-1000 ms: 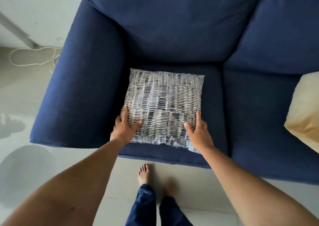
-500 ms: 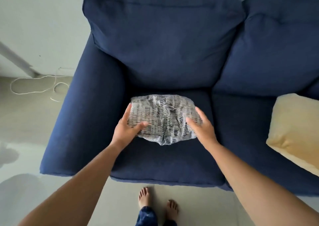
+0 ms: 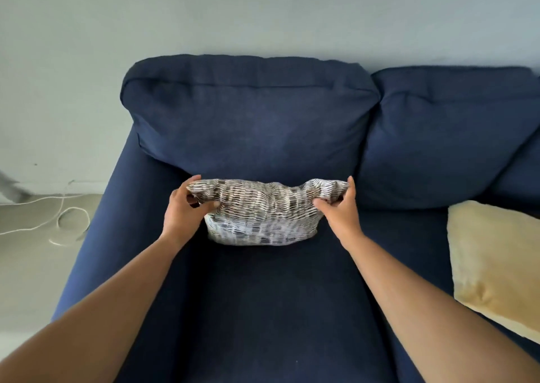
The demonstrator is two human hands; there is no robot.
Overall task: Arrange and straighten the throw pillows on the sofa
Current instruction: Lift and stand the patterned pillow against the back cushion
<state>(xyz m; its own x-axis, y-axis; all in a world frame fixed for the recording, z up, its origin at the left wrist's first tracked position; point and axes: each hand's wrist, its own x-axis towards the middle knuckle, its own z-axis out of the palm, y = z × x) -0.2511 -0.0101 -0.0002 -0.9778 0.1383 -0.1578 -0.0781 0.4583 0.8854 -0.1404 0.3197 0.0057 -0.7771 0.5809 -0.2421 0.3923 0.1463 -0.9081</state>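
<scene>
A black-and-white patterned throw pillow [image 3: 264, 216] stands on its lower edge at the back of the left seat of the navy sofa [image 3: 263, 309], just in front of the left back cushion [image 3: 248, 119]. My left hand [image 3: 185, 208] pinches its upper left corner. My right hand [image 3: 340, 207] pinches its upper right corner. The pillow's top edge sags between the two corners. A pale yellow pillow [image 3: 496, 263] lies flat on the seat to the right, partly cut off by the frame edge.
The sofa's left armrest [image 3: 96, 251] runs along the left of the seat. A white cord [image 3: 58, 216] lies looped on the floor beside it. A pale wall rises behind the sofa. The right back cushion [image 3: 447, 137] stands behind the yellow pillow.
Both hands carried the patterned pillow from the seat's front edge to the back and tipped it up. My grip shifted from its near edge to its top corners.
</scene>
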